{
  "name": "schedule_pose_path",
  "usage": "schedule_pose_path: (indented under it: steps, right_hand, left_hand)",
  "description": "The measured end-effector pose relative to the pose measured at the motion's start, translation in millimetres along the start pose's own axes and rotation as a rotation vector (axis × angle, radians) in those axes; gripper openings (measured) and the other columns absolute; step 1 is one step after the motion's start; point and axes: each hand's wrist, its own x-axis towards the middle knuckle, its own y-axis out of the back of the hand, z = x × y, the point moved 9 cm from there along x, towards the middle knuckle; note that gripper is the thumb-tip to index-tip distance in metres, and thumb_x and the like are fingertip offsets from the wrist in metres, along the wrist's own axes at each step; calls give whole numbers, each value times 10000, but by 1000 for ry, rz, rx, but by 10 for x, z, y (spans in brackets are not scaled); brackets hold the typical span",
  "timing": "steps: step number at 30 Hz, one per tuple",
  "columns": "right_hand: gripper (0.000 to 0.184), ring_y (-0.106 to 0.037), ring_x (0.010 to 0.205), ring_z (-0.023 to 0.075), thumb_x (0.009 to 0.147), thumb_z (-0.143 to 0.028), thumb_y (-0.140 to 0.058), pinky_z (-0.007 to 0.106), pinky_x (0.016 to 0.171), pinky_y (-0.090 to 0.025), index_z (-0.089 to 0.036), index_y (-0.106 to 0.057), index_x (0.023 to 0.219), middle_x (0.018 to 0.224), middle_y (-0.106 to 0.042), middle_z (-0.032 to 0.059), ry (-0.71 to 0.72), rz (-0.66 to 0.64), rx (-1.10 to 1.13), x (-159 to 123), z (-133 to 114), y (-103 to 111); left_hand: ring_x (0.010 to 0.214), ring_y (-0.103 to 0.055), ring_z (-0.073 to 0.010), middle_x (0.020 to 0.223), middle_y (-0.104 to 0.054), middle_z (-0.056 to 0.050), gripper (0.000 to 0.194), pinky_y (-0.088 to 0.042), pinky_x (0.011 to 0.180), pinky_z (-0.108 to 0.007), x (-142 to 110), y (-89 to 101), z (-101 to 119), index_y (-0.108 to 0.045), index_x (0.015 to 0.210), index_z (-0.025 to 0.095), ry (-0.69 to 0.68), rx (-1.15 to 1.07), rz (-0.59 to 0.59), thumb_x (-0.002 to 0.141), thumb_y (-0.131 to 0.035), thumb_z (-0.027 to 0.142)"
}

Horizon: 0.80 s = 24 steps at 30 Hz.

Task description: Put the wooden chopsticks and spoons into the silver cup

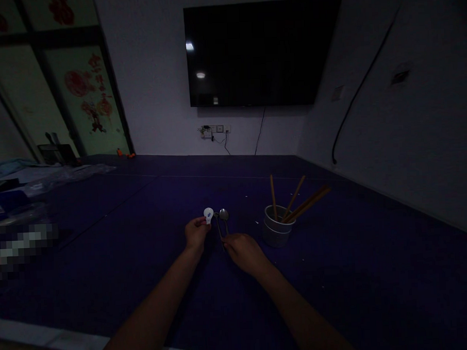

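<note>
My left hand (pixel 196 233) is closed in a pinch on a white spoon (pixel 208 213) with a blue mark in its bowl. To its right, my right hand (pixel 242 249) has its fingers closed at the handle of a metal spoon (pixel 224 214), whose round bowl points away from me. Between the two hands lies a second slim metal utensil (pixel 219 228), close beside the metal spoon; its head is too dark to name. A grey metal pot (pixel 277 232) stands right of my right hand, with several wooden chopsticks (pixel 296 200) leaning out of it.
The dark blue tabletop (pixel 142 215) carries small white scraps. Plastic wrapping (pixel 63 177) and other items lie along the left side. A large screen (pixel 263 55) hangs on the back wall above a row of sockets (pixel 216 129). A black cable (pixel 361 87) runs down the right wall.
</note>
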Motion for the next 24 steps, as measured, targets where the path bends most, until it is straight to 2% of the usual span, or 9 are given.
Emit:
schedule_pose_path:
  steps: [4, 8, 12, 17, 24]
  right_hand:
    - [325, -638, 946, 186, 890, -172, -368, 250, 789, -423, -221, -668, 1006, 991, -702, 78, -51, 39, -30, 6, 74, 16]
    - [279, -618, 1002, 183, 869, -209, -452, 251, 833, -423, -223, -654, 1061, 1029, -692, 81, -162, 106, -32, 23, 226, 10]
    - [263, -621, 991, 201, 861, -267, -500, 270, 823, -433, -211, -646, 1072, 1004, -694, 96, -250, 105, -74, 55, 321, -40]
    - [275, -659, 858, 213, 873, -146, -413, 282, 726, -451, -175, -666, 976, 927, -699, 136, -311, 75, -194, 75, 325, -41]
    - [294, -659, 840, 233, 838, -42, -390, 299, 709, -451, -136, -649, 941, 905, -686, 172, -367, 109, -185, 51, 310, -1]
  left_hand:
    - [614, -614, -115, 648, -646, -17, 268, -497, 630, -238, -4, -6, -3, -682, 755, 125, 5, -3, -1, 519, -652, 2]
    - [573, -596, -99, 643, -637, -11, 273, -488, 590, -224, -1, -5, -11, -680, 763, 122, 14, -4, 8, 523, -643, -3]
    - [558, -586, -90, 636, -623, -5, 290, -484, 577, -214, 1, -8, -9, -678, 768, 119, 16, -4, 12, 512, -651, -15]
    - [563, -584, -84, 643, -618, -1, 264, -495, 620, -236, 4, -7, -18, -672, 759, 118, 17, -8, 10, 529, -651, -10]
    - [602, -604, -103, 652, -631, -11, 278, -507, 648, -251, 4, 1, -34, -684, 773, 123, 5, -15, 1, 518, -682, 13]
